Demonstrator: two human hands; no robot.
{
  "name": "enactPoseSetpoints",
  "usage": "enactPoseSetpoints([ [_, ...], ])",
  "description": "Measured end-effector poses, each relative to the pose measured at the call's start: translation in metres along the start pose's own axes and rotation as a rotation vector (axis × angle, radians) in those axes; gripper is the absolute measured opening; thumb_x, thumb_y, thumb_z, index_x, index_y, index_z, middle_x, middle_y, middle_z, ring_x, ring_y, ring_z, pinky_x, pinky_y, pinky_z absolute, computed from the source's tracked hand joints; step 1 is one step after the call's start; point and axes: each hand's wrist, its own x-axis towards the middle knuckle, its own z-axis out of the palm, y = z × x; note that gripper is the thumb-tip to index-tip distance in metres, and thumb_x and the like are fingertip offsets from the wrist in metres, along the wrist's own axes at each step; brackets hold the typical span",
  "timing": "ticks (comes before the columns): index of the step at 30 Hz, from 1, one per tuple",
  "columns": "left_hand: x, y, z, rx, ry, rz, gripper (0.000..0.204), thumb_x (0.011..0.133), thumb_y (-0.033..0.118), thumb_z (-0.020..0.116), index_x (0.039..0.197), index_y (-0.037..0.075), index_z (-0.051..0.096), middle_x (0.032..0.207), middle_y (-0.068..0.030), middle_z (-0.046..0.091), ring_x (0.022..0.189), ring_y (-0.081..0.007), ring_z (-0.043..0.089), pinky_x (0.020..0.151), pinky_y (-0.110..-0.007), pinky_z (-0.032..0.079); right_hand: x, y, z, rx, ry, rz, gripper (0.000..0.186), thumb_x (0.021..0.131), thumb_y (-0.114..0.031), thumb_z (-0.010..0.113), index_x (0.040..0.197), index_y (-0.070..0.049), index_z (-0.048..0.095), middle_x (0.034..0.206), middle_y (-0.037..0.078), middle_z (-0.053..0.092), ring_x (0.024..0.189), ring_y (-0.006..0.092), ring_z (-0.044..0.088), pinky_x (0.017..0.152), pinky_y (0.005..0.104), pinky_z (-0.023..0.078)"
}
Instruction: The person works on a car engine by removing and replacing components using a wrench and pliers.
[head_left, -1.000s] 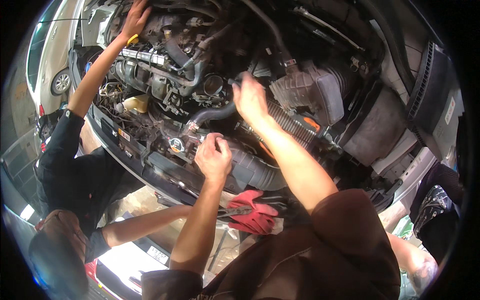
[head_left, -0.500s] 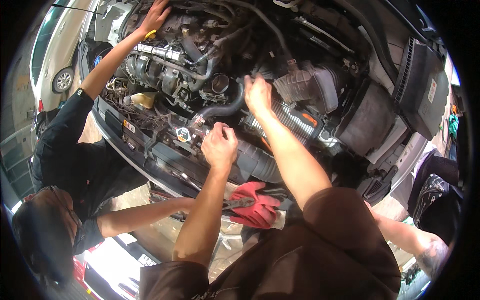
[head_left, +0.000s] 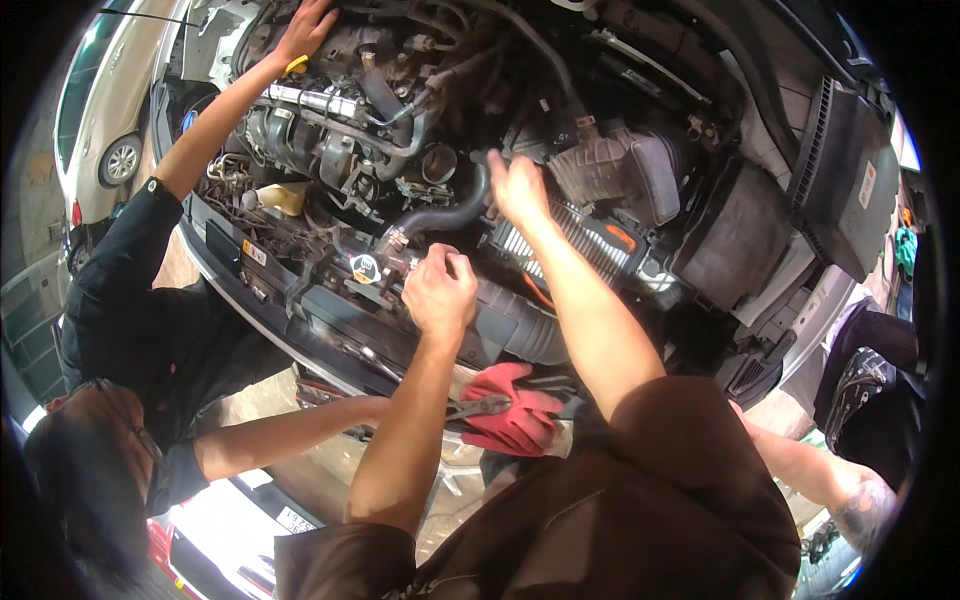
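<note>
Black hose (head_left: 447, 217), and the right hand (head_left: 518, 188) has its fingers wrapped about the upper end, beyond and right of the round cap (head_left: 365, 268)! Left hand (head_left: 440, 288), just right of that cap, fingers curled; whether they pinch anything, can't tell. Looks like light, springy rubber, tough, perhaps slick; best gripped close behind the end. Bent long axis: rightward from just above the cap, then curving up, pointing away from the person.

Curved hose (head_left: 447, 217): smooth black rubber with a dull sheen; air duct (head_left: 592, 172): matt, corrugated plastic; straight rail (head_left: 318, 102): glossy metal; red glove (head_left: 512, 425): creased cloth; ribbed panel (head_left: 592, 243): partly covered, perhaps metal.
</note>
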Motion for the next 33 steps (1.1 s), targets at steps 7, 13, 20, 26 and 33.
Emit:
enactPoseSetpoints([
  [7,0.0,0.001,0.003,-0.011,-0.08,-0.037,0.013,0.093,0.021,0.061,0.089,0.012,0.07,0.08,-0.0169,0.073,0.075,-0.0416,0.07,0.071,-0.052,0.054,0.021,0.044,0.011,-0.335,0.444,-0.738,0.045,0.101,-0.03,0.067,0.105,0.015,0.062,0.084,0.036,0.069,0.09,0.0534,0.07,0.085,0.0573,0.057],
  [13,0.0,0.002,0.004,-0.035,-0.086,-0.035,0.013,0.093,0.019,0.061,0.089,0.011,0.07,0.08,-0.0165,0.072,0.075,-0.0412,0.07,0.071,-0.05,0.053,0.034,0.035,0.0,-0.317,0.304,-0.365,0.042,0.093,-0.018,0.073,0.117,0.012,0.055,0.084,0.033,0.069,0.087,0.0536,0.069,0.083,0.0577,0.056],
  [20,0.001,-0.001,0.005,-0.02,-0.055,0.009,0.009,0.09,0.017,0.063,0.089,0.014,0.07,0.076,-0.0143,0.071,0.071,-0.0376,0.069,0.066,-0.049,0.054,0.031,0.046,0.007,-0.363,0.41,-0.704,0.036,0.095,-0.017,0.072,0.111,0.011,0.056,0.08,0.032,0.066,0.079,0.0525,0.067,0.074,0.0563,0.056],
  [26,0.001,0.002,0.005,-0.031,-0.065,0.006,0.01,0.091,0.017,0.062,0.089,0.013,0.071,0.078,-0.0145,0.072,0.072,-0.0377,0.07,0.068,-0.048,0.055,0.041,0.057,0.007,-0.276,0.513,-0.933,0.034,0.099,-0.024,0.07,0.098,0.01,0.063,0.073,0.031,0.063,0.074,0.0542,0.065,0.072,0.0562,0.056],
  [33,0.0,-0.002,0.005,-0.041,-0.067,0.005,0.01,0.091,0.016,0.062,0.089,0.012,0.07,0.078,-0.0141,0.072,0.072,-0.0376,0.069,0.068,-0.048,0.055,0.022,0.045,0.005,-0.271,0.255,-0.495,0.037,0.096,-0.021,0.073,0.108,0.012,0.061,0.077,0.034,0.065,0.081,0.0553,0.067,0.076,0.0546,0.057],
])
